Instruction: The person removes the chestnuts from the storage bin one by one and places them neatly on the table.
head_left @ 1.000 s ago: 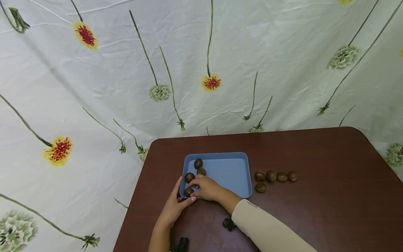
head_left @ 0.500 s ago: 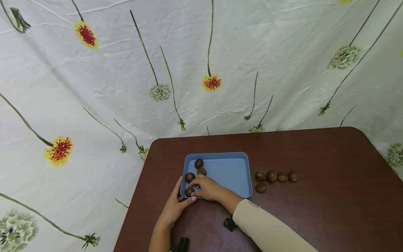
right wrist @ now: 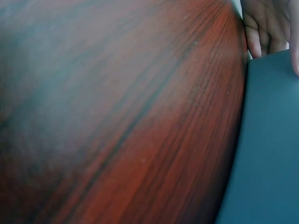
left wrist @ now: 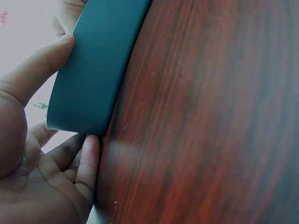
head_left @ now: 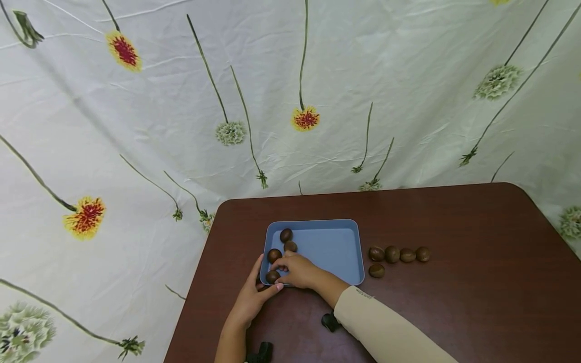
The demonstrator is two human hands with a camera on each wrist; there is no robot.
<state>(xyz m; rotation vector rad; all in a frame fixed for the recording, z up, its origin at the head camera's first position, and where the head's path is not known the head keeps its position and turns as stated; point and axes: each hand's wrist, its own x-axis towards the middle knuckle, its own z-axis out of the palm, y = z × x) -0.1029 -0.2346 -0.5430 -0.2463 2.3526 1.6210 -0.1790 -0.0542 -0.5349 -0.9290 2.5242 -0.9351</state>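
Observation:
Several brown chestnuts (head_left: pixel 274 255) lie at the left end of a shallow blue tray (head_left: pixel 327 249). In its near left corner, my right hand (head_left: pixel 297 270) pinches one chestnut (head_left: pixel 272 277) between thumb and index finger. My left hand (head_left: pixel 249 297) holds the same corner from outside: fingers along the left wall, thumb against the near wall. The left wrist view shows that thumb touching the tray's side wall (left wrist: pixel 93 79), with the other fingers bent near the corner below. In the right wrist view the tray's wall (right wrist: pixel 268 140) hides the chestnuts.
Right of the tray, several more chestnuts (head_left: pixel 392 254) form a row on the brown wooden table (head_left: pixel 476 282), with a single chestnut (head_left: pixel 376 270) in front of the row's left end. A white flower-print cloth (head_left: pixel 272 91) hangs behind the table.

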